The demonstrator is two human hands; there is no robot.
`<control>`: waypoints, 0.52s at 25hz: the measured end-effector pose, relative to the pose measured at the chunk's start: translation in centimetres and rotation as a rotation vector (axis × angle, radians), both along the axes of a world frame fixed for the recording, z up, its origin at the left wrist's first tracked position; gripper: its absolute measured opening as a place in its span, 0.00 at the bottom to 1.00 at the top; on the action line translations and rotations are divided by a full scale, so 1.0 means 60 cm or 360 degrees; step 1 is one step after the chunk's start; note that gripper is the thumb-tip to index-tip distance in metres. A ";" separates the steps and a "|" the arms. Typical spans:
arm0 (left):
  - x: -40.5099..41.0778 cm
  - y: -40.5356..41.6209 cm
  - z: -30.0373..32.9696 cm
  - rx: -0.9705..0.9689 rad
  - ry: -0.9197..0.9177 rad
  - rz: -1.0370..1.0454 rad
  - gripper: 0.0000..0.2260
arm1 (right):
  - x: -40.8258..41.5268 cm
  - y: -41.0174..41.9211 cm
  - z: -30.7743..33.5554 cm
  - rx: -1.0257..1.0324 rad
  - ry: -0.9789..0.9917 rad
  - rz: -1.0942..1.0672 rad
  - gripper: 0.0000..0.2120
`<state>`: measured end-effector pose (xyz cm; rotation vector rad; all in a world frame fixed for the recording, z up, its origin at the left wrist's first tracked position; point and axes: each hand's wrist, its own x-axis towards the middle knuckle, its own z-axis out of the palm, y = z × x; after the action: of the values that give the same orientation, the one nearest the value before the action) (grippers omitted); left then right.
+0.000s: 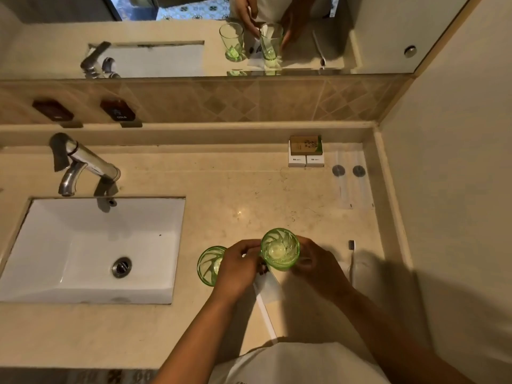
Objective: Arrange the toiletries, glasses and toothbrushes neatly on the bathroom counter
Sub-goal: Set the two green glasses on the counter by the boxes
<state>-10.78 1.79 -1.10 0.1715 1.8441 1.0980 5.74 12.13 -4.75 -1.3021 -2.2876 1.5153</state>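
**Mia:** Where is the green glass?

**Ben:** The green glass (pixel 280 249) is in the lower middle of the frame, a bit to the right. It stands straight up with its open end facing us. I can't tell if it sits on the tabletop (pixel 243 187) or is lifted a little.

**Mia:** Who has it?

**Ben:** Both hands. The right hand (pixel 315 263) is curled round its right side. The left hand (pixel 238 264) has its fingers (pixel 249 245) bent in against the left side, and something thin and white sits under that hand. It may be a white packet (pixel 267 289) that runs down toward the bottom of the frame. I can't tell if the left hand pinches the packet or the glass.

**Mia:** What job is this?

**Ben:** I think it is putting the glasses in place. A second green glass (pixel 209 266) stands just left of the left hand, partly hidden by it.

**Mia:** What comes next?

**Ben:** My guess: set this glass beside the other one, gently, so they don't clink. Then a toothbrush can go in.

**Mia:** Where are the toothbrushes?

**Ben:** One toothbrush (pixel 352 256) lies at the right, near the right hand. Two clear wrapped packs (pixel 352 178) lie in the upper right.

**Mia:** And the soaps?

**Ben:** Small boxes (pixel 306 151) are stacked neatly, just left of those packs. The sink (pixel 91 245) and tap (pixel 80 162) are on the left.
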 end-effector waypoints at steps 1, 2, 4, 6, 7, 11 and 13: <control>-0.011 0.012 0.002 0.0012 0.0030 0.0012 0.17 | -0.011 0.014 -0.001 0.0055 0.0009 -0.0013 0.38; -0.022 0.026 0.006 0.0032 0.0058 0.0029 0.18 | -0.024 0.029 0.001 0.0065 0.0045 -0.0035 0.41; -0.048 0.060 0.013 0.0115 0.0088 0.0090 0.19 | -0.061 0.061 0.014 0.0075 0.0007 -0.0061 0.37; -0.073 0.099 0.015 0.0193 0.0084 0.0187 0.19 | -0.096 0.096 0.014 0.0045 0.0007 -0.0045 0.29; -0.084 0.117 0.014 0.0212 0.0089 0.0230 0.18 | -0.112 0.111 0.008 0.0030 0.0027 -0.0035 0.28; -0.131 0.196 -0.014 0.0285 0.0090 0.0331 0.16 | -0.187 0.162 0.000 0.0204 -0.0029 -0.0240 0.21; -0.151 0.237 -0.026 0.0297 0.0058 0.0365 0.16 | -0.214 0.191 -0.025 0.0126 0.0161 -0.0319 0.18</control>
<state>-19.82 16.02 -2.65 0.0897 1.8250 1.4357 -7.12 23.61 -6.26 -1.3545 -2.0640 1.3781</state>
